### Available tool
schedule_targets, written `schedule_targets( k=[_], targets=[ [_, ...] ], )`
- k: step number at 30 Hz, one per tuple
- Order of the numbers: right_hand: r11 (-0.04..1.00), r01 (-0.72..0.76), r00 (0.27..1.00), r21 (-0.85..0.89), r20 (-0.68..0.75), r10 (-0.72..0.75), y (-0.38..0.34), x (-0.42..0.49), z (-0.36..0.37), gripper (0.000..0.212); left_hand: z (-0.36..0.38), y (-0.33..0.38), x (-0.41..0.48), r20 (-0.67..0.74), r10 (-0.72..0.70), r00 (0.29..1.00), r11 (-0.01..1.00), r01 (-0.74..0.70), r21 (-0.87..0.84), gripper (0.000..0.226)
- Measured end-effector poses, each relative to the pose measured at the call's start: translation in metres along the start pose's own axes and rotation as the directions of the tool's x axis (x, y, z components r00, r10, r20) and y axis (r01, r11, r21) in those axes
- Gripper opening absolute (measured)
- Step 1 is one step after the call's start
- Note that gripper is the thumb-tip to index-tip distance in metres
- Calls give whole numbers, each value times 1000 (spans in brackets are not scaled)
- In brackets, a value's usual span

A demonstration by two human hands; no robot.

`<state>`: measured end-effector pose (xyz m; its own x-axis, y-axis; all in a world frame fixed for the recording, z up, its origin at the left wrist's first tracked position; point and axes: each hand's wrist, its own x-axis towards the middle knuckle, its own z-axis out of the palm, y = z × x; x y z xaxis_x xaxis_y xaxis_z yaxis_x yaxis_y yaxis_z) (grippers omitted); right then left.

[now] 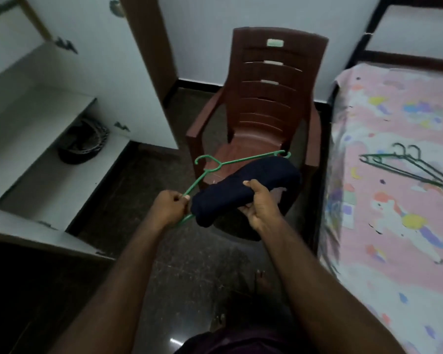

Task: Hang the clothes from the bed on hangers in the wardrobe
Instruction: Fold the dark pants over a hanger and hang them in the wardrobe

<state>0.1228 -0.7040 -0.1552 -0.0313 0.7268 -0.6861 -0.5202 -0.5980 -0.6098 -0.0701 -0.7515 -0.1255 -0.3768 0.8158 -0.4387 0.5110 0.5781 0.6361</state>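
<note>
1. Leftmost, the open wardrobe (44, 162) shows its white shelves. A dark round woven item (83, 141) sits on one of them, too blurred for us to name more closely.
2. Our left arm reaches forward from the bottom edge. Our left hand (168, 206) is closed in a tight fist round one end of the green plastic hanger (251, 159), with the thumb pressed on top.
3. We hold the hanger tilted, its hook pointing up and left and its far shoulder reaching toward the chair seat.
4. Between our hands the folded navy garment (223, 200) hangs in the air against the hanger's lower bar. We cannot tell whether it is threaded over the bar.
5. Our right hand (260, 208) grips the garment, thumb on top and fingers curled underneath.
6. Behind the garment stands a brown plastic armchair (274, 98).
7. At the right is the bed (394, 226) with its pink unicorn sheet. Spare green hangers (425, 172) lie on it, well apart from our hands.
</note>
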Motion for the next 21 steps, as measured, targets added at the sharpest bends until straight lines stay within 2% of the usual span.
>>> schedule_targets(
  k=[2, 4, 7, 10, 13, 16, 19, 21],
  targets=[
    [998, -43, 998, -42, 32, 45, -3, 9, 13, 19, -5, -2, -2, -175, 115, 978, 992, -121, -27, 26],
    [993, -94, 994, -72, 50, 98, -9, 18, 27, 14, -14, 4, -6, -305, 265, 915, 955, -292, -46, 18],
    [986, -141, 988, -92, 56, 147, -24, 27, 53, 9, -26, 22, -8, -337, 470, 816, 870, -492, 23, 14],
    [960, -132, 979, -245, 122, 166, -51, 30, 97, 26, -47, 44, -5, -440, 563, 699, 814, -559, 154, 18],
    [863, -29, 958, -505, 232, 168, -71, 26, 134, 49, -64, 61, -2, -536, 552, 638, 810, -563, 165, 18],
    [712, 124, 918, -691, 352, 182, -85, 23, 158, 72, -81, 67, 3, -672, 434, 599, 852, -517, 89, 15],
    [610, 247, 872, -753, 447, 199, -101, 31, 171, 68, -103, 65, 10, -760, 250, 599, 882, -465, -77, 14],
    [629, 395, 855, -670, 518, 15, -115, 49, 187, 55, -125, 60, 17, -788, 194, 584, 880, -459, -123, 16]
  ],
)
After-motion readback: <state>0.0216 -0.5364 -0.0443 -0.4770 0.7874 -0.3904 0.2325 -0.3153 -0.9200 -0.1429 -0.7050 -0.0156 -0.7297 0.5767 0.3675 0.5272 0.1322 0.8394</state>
